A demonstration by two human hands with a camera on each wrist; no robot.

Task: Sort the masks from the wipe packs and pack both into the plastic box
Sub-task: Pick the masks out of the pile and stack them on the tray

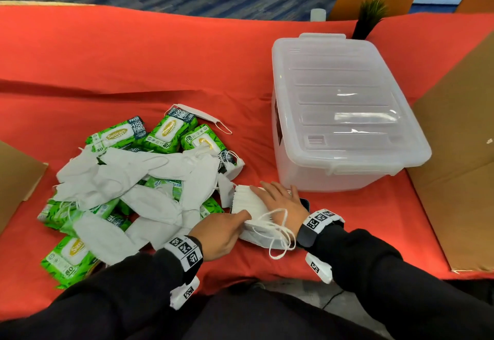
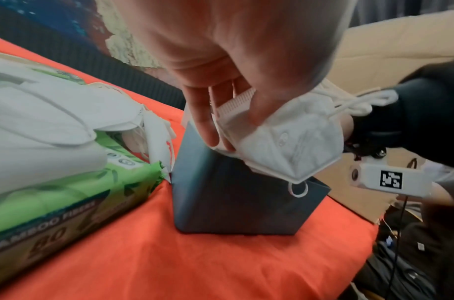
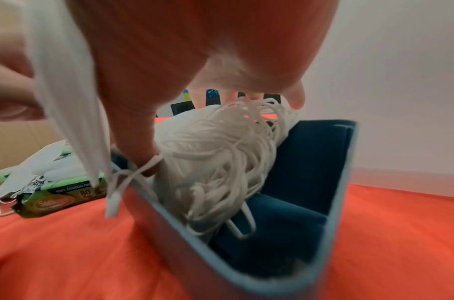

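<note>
Red cloth (image 1: pixel 160 53) covered the counter, soft and a little wrinkled. A heap of folded white fabric masks (image 1: pixel 128 179) lay on the left part of it, mixed up with shiny green plastic wipe packs (image 1: pixel 171 132). One flat mask (image 1: pixel 199 115) lay just beside the far edge of the heap. The see-through plastic box with its ribbed lid on (image 1: pixel 342 109) sat at the right, apart from the heap.

Near the front edge, both hands were on a neat stack of white masks (image 1: pixel 251 206). The left hand (image 1: pixel 222 235) had a narrow grip, with thumb and fingers curled and pinching the near end of the stack. The right hand (image 1: pixel 280 200) lay flat on top, its grip wide and fingers straight, pressing down. Thin white ear loops (image 1: pixel 278 232) hung off the stack like string.

From the head view the stack seemed to lie on the cloth. The wrist views showed more: the stack sat in a small dark blue bin with smooth walls (image 2: pixel 236 203). The right wrist view looked inside the bin (image 3: pixel 305 172), where the loops (image 3: pixel 221 162) made a tangled bunch. Brown cardboard (image 1: pixel 459 152) stood at the right side.
</note>
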